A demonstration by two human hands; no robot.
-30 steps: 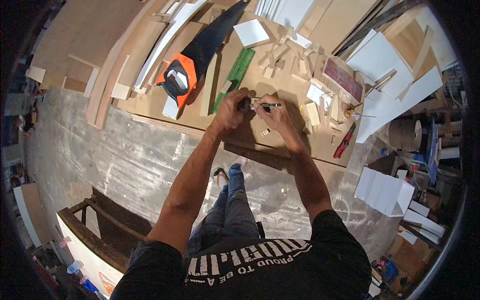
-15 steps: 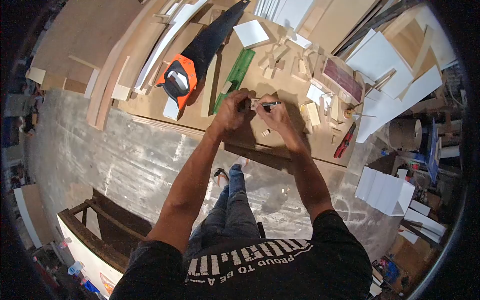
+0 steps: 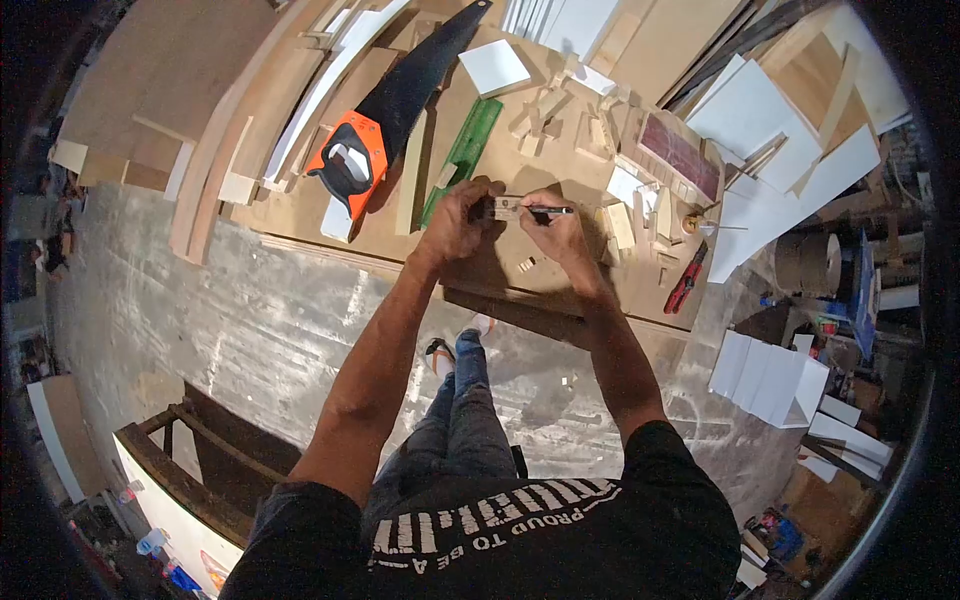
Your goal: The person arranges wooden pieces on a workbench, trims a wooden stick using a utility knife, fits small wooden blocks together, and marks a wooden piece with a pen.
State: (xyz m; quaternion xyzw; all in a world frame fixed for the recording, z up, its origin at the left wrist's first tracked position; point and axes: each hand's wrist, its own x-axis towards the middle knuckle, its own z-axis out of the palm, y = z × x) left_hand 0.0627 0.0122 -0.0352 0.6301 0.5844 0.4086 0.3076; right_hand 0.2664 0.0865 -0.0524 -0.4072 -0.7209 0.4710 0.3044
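My left hand (image 3: 460, 222) is closed around one end of a small pale wooden block (image 3: 506, 206), just above the board-topped table. Dark spots or marks show on the block's face, too small to make out. In my right hand (image 3: 558, 235) a dark pen (image 3: 550, 210) is pinched, lying nearly level with its tip end toward the block. Small wood slivers (image 3: 527, 264) lie on the table below my hands. Just beyond my left hand lies a green grooved piece (image 3: 464, 158) with a wood scrap on it.
A handsaw (image 3: 350, 160) with an orange and black handle lies left on the worktable (image 3: 560, 285). Wood offcuts (image 3: 620, 226) and a red utility knife (image 3: 686, 280) are at the right. Long boards (image 3: 240, 120) are stacked left; white panels (image 3: 790, 200) lean at the right.
My right hand has drawn slightly right, away from the block, and more of the block's face shows. The pen lies a little more level. My left hand keeps its hold.
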